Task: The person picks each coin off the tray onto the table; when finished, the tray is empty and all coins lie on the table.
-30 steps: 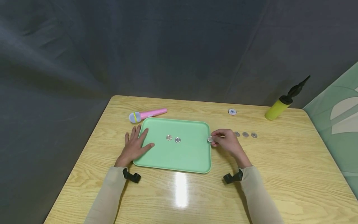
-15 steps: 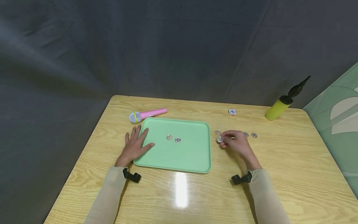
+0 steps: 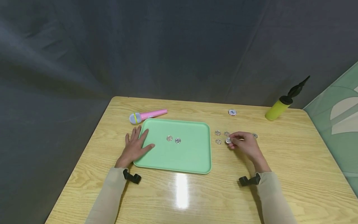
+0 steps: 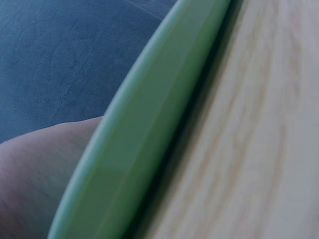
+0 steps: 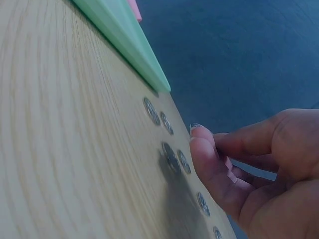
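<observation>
My right hand (image 3: 245, 145) pinches a silver coin (image 3: 228, 140) between thumb and fingertips, just above the wooden table. In the right wrist view, only a silver sliver shows at those tips, and a darker coin (image 5: 170, 158) is below them; whether it lies flat, I cannot tell. Several more coins, such as the one (image 3: 218, 133) right of the tray, form rows; some are hidden behind the hand. Spread across the left rim of a green tray (image 3: 172, 158), my left hand (image 3: 135, 148) rests with straight fingers. Two coins (image 3: 169, 138) lie in the tray.
Behind the tray lies a pink toy microphone (image 3: 152, 114). A poker chip (image 3: 232, 112) sits near the back edge. At the back right stands a yellow-green pump (image 3: 277, 110) with a black nozzle. Dark cloth (image 3: 179, 49) hangs behind the table (image 3: 207, 199).
My right hand has moved rightward from the tray's right edge, along the coin row. Coins now lie on the table where it passed. The left hand has stayed still.
</observation>
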{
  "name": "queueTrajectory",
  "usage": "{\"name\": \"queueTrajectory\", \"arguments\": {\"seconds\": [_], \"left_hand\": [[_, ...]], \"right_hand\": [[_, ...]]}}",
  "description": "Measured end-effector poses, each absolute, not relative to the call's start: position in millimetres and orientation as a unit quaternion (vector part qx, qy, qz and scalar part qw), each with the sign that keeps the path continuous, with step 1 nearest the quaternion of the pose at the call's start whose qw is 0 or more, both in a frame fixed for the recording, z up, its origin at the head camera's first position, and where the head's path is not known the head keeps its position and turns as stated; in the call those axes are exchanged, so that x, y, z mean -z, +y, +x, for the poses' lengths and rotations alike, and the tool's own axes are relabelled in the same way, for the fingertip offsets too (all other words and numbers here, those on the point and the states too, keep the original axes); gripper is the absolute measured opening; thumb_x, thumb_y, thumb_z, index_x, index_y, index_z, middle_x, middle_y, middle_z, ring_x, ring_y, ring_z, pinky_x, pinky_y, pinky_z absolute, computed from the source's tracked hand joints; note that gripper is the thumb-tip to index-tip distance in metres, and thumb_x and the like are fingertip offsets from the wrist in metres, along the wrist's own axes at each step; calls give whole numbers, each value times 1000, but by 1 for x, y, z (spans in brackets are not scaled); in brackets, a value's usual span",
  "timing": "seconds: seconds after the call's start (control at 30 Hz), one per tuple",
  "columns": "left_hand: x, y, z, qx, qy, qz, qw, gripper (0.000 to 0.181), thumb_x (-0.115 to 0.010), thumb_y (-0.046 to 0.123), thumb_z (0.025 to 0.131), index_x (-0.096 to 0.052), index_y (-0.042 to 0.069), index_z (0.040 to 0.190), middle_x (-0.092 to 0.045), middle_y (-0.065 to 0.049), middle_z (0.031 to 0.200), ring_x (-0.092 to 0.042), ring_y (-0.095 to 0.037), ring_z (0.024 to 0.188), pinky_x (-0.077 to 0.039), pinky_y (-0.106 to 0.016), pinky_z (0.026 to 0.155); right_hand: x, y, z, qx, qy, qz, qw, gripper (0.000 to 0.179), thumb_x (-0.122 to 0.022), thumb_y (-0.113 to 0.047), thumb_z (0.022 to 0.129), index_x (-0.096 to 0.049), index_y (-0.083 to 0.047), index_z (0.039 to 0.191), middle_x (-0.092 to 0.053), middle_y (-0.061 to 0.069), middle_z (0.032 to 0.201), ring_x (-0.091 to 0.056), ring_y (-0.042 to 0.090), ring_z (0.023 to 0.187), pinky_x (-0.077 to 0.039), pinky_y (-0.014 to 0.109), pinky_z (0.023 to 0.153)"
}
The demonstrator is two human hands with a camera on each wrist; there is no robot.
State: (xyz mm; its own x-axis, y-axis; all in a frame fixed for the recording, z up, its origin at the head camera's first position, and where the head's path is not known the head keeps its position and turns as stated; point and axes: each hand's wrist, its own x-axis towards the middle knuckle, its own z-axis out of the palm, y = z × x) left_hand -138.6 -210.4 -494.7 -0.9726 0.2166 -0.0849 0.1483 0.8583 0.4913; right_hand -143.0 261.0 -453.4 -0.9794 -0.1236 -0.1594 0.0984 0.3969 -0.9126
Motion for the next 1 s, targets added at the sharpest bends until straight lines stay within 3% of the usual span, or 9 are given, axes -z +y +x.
{"name": "queueTrajectory", "arguments": {"seconds": [0.13,0.4,1.0], "left_hand": [[494,-211,-138,-252,961,96,67,83,-55,54,97,-23,12,161,-2,-24,169,3,-46,156,6,-71,119],[495,-210,-138,-252,961,95,69,82,-55,53,97,-23,12,161,-1,-23,169,3,-45,156,5,-71,119],[496,-211,-138,-253,960,95,68,82,-55,53,97,-23,13,161,-1,-22,169,3,-45,157,5,-70,119]], "right_hand": [[453,269,-141,552,828,1,98,29,-53,3,99,-57,22,120,-66,28,102,-72,6,73,-62,25,72],[452,285,-136,558,823,13,100,31,-52,3,100,-54,23,123,-67,10,93,-71,4,76,-62,24,74],[456,300,-132,546,833,25,93,29,-52,2,100,-55,23,120,-68,11,95,-72,3,76,-62,25,75]]}}
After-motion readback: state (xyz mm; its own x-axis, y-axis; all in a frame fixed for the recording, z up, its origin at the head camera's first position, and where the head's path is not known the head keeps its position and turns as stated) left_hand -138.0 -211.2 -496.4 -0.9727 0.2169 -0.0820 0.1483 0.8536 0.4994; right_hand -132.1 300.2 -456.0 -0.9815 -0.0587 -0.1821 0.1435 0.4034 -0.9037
